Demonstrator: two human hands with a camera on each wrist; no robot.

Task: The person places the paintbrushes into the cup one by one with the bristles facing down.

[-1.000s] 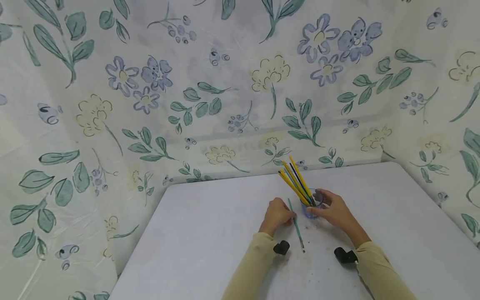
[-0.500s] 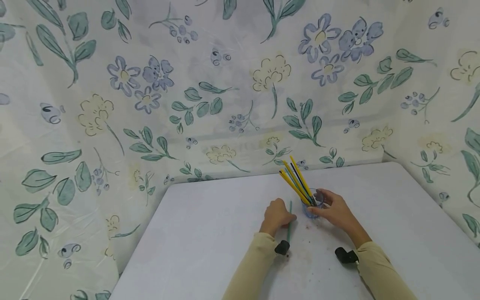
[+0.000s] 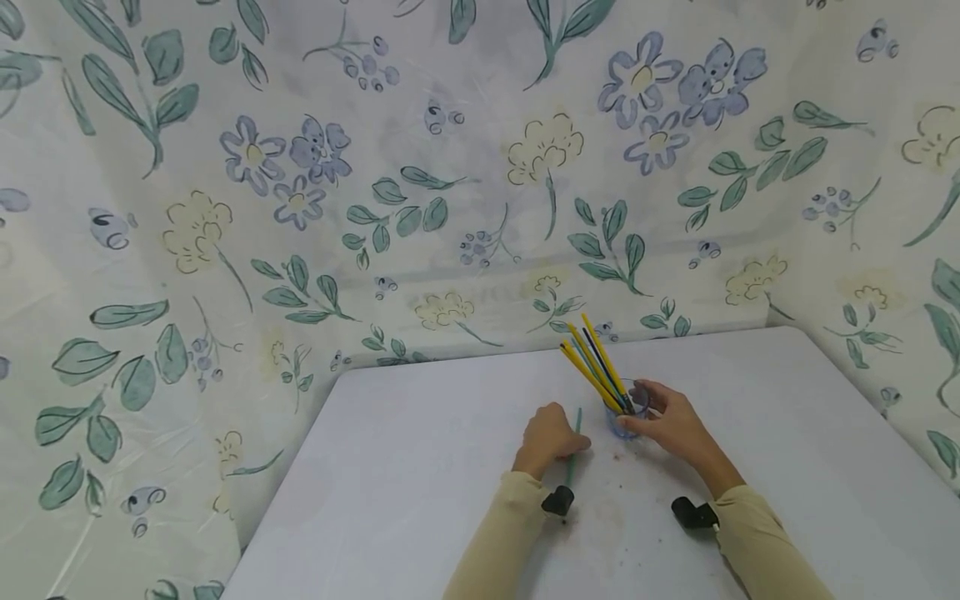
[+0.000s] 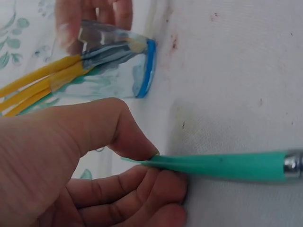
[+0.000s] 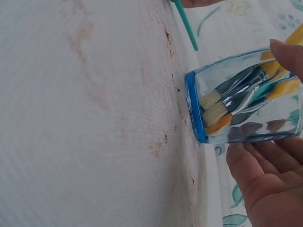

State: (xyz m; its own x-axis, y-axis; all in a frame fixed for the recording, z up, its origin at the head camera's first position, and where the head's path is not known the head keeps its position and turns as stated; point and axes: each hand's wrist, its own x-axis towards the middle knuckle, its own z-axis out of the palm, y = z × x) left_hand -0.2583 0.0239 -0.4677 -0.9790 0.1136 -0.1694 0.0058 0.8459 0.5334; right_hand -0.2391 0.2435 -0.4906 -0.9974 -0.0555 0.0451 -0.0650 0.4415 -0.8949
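My left hand [image 3: 546, 440] pinches a green-handled paintbrush [image 4: 222, 166] between thumb and fingers; its metal ferrule shows at the right edge of the left wrist view. In the head view, the black wrist camera hides the brush's lower end. To the right, my right hand [image 3: 670, 423] grips a clear cup [image 5: 193, 106] with a blue base, thumb on one side and fingers on the other. Several paintbrushes [image 3: 596, 367] with yellow and green handles lean leftward in the cup, bristles down. The left hand is a short way from the cup, not touching it.
Both hands are over a white table [image 3: 405, 467] with small reddish-brown stains and specks [image 5: 156, 146] near the cup. A floral-patterned sheet [image 3: 480, 167] hangs behind the table and at its sides. Black wrist cameras [image 3: 694, 512] sit at both sleeves.
The brush in my left hand has swung, its lower end moving left toward the wrist. The left hand has shifted slightly down and left. My right hand and the cup hold their place.
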